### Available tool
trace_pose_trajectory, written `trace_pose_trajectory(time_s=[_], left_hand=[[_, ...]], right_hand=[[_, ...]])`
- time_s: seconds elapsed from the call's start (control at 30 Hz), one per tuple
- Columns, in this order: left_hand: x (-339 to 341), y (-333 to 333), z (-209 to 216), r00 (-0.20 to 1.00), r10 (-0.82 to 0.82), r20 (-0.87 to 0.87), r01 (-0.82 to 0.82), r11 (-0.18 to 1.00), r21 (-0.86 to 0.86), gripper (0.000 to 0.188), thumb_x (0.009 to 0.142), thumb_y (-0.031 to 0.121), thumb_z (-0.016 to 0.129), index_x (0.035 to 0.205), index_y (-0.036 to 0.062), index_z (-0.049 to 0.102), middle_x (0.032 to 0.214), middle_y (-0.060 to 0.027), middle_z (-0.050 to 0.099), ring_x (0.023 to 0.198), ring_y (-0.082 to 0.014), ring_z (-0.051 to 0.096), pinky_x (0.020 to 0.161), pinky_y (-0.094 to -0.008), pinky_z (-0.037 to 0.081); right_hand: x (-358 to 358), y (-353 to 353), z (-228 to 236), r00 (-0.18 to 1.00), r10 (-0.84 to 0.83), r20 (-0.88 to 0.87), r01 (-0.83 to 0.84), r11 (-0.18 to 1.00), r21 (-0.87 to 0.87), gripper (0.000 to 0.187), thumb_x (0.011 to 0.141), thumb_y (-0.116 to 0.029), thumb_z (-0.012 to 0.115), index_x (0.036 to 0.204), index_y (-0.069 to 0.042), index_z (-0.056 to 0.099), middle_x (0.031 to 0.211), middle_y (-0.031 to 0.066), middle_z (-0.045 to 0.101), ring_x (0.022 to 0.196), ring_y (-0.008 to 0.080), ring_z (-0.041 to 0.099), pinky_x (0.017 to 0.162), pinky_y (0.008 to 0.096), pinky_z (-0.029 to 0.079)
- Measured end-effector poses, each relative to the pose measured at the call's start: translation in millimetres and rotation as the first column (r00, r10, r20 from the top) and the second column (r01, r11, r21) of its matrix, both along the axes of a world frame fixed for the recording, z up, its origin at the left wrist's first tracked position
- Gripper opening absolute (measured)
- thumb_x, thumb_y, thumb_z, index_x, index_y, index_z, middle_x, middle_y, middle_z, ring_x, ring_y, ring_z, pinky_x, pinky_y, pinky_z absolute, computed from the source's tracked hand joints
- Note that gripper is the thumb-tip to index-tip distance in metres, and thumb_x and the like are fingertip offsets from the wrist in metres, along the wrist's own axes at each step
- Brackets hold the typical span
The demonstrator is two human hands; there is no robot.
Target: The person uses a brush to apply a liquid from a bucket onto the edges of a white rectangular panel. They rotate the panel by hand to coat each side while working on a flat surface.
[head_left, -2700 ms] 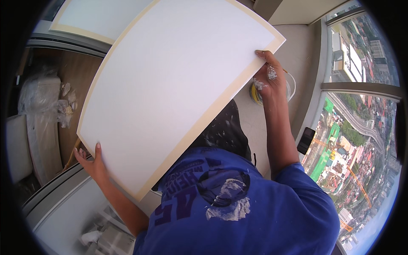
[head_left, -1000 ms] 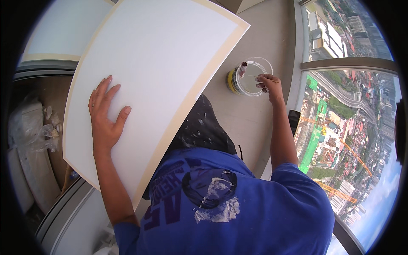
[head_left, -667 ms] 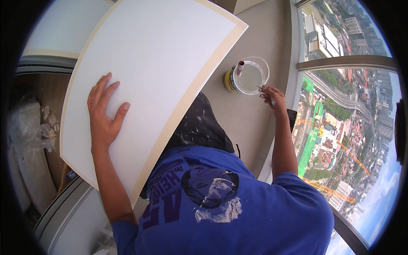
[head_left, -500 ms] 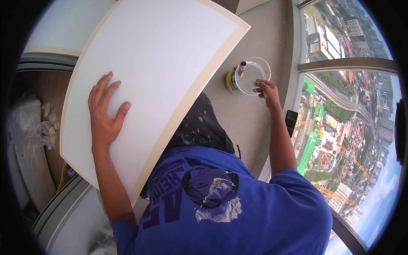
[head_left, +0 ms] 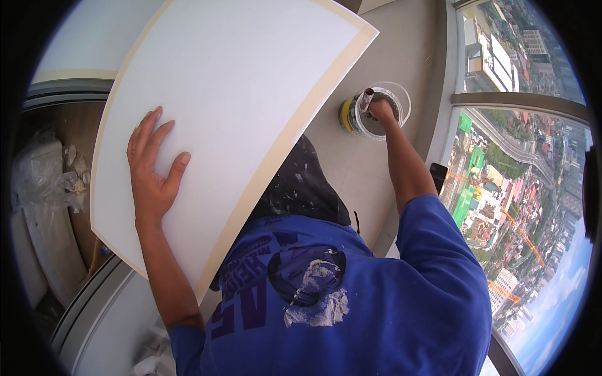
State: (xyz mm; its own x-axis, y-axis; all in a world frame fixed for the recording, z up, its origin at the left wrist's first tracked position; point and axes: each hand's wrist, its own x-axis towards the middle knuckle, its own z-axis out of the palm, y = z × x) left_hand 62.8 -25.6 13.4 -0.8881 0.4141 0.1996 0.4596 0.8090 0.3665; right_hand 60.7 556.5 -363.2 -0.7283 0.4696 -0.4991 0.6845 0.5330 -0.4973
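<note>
My left hand point(head_left: 150, 166) lies with fingers spread on a large white panel point(head_left: 232, 94), its edges bordered in beige. The panel is tilted across my lap. My right hand point(head_left: 382, 111) is down inside the mouth of a clear-walled bucket point(head_left: 359, 130) with a yellow and dark label. Its fingers are hidden there, so I cannot tell what they hold. Beside that hand, a tube-like handle point(head_left: 367, 95) with a dark end leans out over the bucket's rim. The bucket's thin wire handle stands up on the right.
A dark phone point(head_left: 438, 175) lies on the sill beside the tall window point(head_left: 514, 188). To the left, plastic-wrapped pieces point(head_left: 44, 182) and scraps sit in a recess. Grey floor tiles point(head_left: 351, 166) surround the bucket. Another pale panel point(head_left: 94, 37) is at the far left.
My right hand has moved from above the bucket's right rim, fingers pinched, down into the bucket. My left hand stays spread on the panel. The view has shifted slightly.
</note>
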Motion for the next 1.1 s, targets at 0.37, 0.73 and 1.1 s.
trace_pose_trajectory(time_s=[0.37, 0.73, 1.1], left_hand=[[-5.5, 4.2, 4.1, 0.999, -0.038, -0.014, 0.038, 0.999, 0.014, 0.05, 0.093, 0.027, 0.078, 0.136, 0.0038, 0.07, 0.158, -0.0139, 0.058, 0.152, -0.0357, 0.045, 0.127, -0.0508, 0.031], [0.6, 0.6, 2.3, 0.999, -0.02, -0.032, 0.02, 1.0, 0.001, 0.05, 0.094, 0.025, 0.077, 0.137, 0.0026, 0.07, 0.159, -0.0131, 0.057, 0.151, -0.0362, 0.045, 0.126, -0.0506, 0.033], [0.4, -0.1, 1.1, 0.995, -0.056, -0.086, 0.057, 0.998, 0.013, 0.046, 0.094, 0.025, 0.077, 0.135, 0.0044, 0.071, 0.158, -0.0135, 0.058, 0.151, -0.0363, 0.046, 0.128, -0.0528, 0.03]], right_hand=[[1.1, -8.5, 21.0, 0.994, -0.096, 0.053, 0.107, 0.96, -0.258, 0.039, 0.082, -0.037, 0.081, 0.095, 0.0, 0.081, 0.079, 0.0117, 0.077, 0.066, 0.0216, 0.075, 0.064, 0.0335, 0.058], [54.8, -28.3, 163.9, 0.952, -0.223, -0.207, 0.157, 0.942, -0.297, 0.023, 0.086, -0.015, 0.075, 0.103, 0.0, 0.082, 0.089, 0.0085, 0.08, 0.072, 0.0144, 0.075, 0.067, 0.0286, 0.058], [146.0, -59.1, 176.9, 0.947, -0.065, -0.314, 0.067, 0.998, -0.005, 0.022, 0.09, -0.022, 0.072, 0.1, -0.005, 0.081, 0.078, 0.0076, 0.078, 0.073, 0.0167, 0.077, 0.073, 0.031, 0.06]])
